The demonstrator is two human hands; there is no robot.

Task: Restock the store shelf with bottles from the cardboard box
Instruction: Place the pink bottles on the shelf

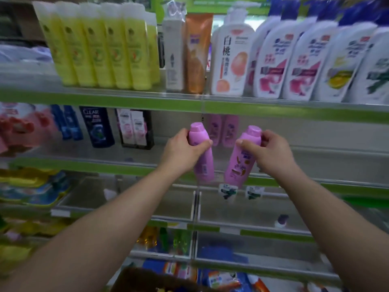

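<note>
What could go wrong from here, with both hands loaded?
1. The left hand grips the left bottle and the right hand the right bottle high up, both tilted: either might slip.
2. The rear bottles stand just behind; pushing in could topple them.

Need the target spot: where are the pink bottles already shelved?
Head view, centre: the shelved pink bottles stand at the back of the second shelf, seen between the held bottles in the left hand and right hand.

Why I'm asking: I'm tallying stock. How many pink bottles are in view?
4. Left bottle in the left hand, right bottle in the right hand, two shelf bottles standing on the middle shelf behind. Others may be hidden.
</note>
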